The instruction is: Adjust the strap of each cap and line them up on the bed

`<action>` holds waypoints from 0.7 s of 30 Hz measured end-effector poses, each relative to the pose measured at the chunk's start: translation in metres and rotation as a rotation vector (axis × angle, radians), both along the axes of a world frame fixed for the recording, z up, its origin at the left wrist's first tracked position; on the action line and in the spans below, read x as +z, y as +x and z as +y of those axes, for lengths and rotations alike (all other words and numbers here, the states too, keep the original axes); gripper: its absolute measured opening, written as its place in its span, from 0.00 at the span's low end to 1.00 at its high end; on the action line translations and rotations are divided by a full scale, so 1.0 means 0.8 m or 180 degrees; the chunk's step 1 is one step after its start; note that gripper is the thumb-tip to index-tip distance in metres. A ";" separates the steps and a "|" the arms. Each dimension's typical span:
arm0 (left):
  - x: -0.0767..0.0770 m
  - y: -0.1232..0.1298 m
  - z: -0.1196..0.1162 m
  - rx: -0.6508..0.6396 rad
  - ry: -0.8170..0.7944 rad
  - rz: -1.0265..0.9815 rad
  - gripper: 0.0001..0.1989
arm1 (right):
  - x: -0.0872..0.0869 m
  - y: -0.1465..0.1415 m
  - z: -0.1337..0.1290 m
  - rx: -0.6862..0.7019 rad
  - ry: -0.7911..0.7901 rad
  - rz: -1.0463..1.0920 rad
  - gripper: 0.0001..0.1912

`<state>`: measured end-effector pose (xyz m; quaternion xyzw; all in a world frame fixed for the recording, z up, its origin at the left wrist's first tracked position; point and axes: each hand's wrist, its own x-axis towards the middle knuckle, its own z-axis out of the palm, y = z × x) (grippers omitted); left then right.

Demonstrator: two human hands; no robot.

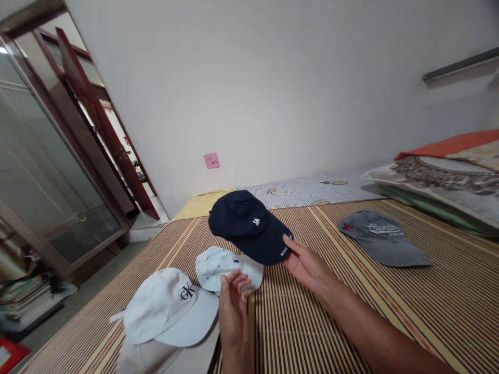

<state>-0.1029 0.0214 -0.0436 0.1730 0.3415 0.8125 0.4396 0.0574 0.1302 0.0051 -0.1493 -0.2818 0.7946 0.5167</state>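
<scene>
Pinches thumb-uppermost with right grip (pixel 306 262); stretches right forearm (pixel 362 318) diagonally forward; holds left grip (pixel 233 297) upright, loosely curled.

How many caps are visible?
5: navy cap in the right hand; pale cap beyond the left hand; white cap left, atop beige cap; grey cap right. More may be hidden.
</scene>
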 end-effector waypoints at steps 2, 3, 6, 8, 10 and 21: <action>0.005 0.009 -0.001 -0.0353 0.0374 -0.0286 0.32 | -0.022 0.035 -0.024 -0.0062 -0.0161 0.0039 0.19; 0.005 0.015 -0.002 -0.0547 0.0596 -0.0390 0.34 | -0.036 0.048 -0.038 -0.0024 -0.0247 0.0036 0.19; -0.005 0.031 -0.001 -0.0928 0.0939 -0.0499 0.25 | -0.079 0.068 -0.074 0.0029 -0.0535 0.0097 0.19; -0.020 0.038 0.003 -0.0982 0.0878 -0.0524 0.19 | -0.103 0.072 -0.092 0.0135 -0.0664 0.0166 0.18; -0.037 0.039 0.007 -0.0989 0.0789 -0.0614 0.18 | -0.119 0.072 -0.103 0.0325 -0.0717 0.0238 0.18; -0.085 0.043 0.006 -0.1509 -0.0387 -0.1023 0.19 | -0.126 0.119 -0.076 0.0635 -0.0745 0.0272 0.20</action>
